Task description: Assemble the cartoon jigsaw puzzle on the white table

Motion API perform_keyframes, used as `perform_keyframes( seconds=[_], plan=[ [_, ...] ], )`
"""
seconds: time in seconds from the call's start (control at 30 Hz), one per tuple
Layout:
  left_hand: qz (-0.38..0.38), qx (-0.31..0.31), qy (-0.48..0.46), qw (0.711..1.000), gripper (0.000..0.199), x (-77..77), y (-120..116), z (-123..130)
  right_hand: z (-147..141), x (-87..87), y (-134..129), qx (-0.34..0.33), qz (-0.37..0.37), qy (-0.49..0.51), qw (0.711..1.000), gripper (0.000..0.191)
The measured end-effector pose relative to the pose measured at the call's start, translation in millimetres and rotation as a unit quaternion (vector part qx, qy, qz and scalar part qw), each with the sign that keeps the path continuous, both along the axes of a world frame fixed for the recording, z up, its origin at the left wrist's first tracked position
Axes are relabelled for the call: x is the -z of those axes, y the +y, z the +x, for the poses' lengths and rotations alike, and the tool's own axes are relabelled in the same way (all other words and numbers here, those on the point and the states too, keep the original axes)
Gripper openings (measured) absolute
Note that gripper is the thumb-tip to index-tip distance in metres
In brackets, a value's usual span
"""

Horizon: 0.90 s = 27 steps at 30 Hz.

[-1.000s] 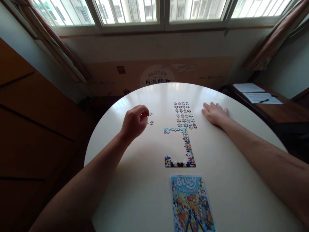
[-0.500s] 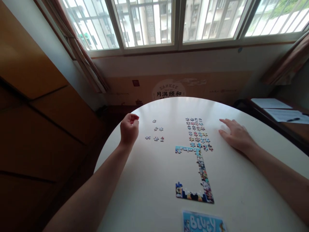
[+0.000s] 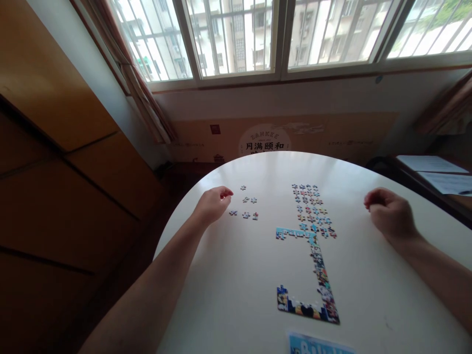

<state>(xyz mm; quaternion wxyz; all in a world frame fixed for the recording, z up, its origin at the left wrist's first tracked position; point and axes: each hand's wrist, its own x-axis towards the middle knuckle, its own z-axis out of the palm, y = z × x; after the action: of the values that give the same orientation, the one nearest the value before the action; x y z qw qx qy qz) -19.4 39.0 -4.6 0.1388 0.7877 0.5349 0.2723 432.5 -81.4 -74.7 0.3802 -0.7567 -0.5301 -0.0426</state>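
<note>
Evidently, your left hand [image 3: 214, 205] and right hand [image 3: 390, 212] are both curled, contents unverifiable; pinch loose pieces [image 3: 246, 215] singly, sparing the joined border [image 3: 323, 278].

The right hand [image 3: 394, 214] has curled and withdrawn from the gridded puzzle pieces [image 3: 309, 210].
</note>
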Motion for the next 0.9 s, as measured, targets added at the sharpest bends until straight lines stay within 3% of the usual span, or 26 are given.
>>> perform_keyframes(
  seconds=[0.27,0.5,0.77,0.9],
  plan=[
    [0.012,0.04,0.05,0.998,0.022,3.3,-13,14,-19,-14.4,-10,-0.105,0.022,0.073,0.992,0.015],
    [0.033,0.028,0.091,0.995,0.022,14.9,-18,27,-18,-8.8,-6,-0.122,0.038,0.094,0.987,0.012],
    [0.034,-0.01,0.178,0.983,0.037,23.8,-23,47,-14,-4.7,2,-0.111,0.042,0.099,0.988,0.009],
    [0.021,0.014,0.201,0.979,0.038,23.9,-24,54,-15,-5.6,5,-0.114,0.035,0.095,0.988,0.006]
  ],
)
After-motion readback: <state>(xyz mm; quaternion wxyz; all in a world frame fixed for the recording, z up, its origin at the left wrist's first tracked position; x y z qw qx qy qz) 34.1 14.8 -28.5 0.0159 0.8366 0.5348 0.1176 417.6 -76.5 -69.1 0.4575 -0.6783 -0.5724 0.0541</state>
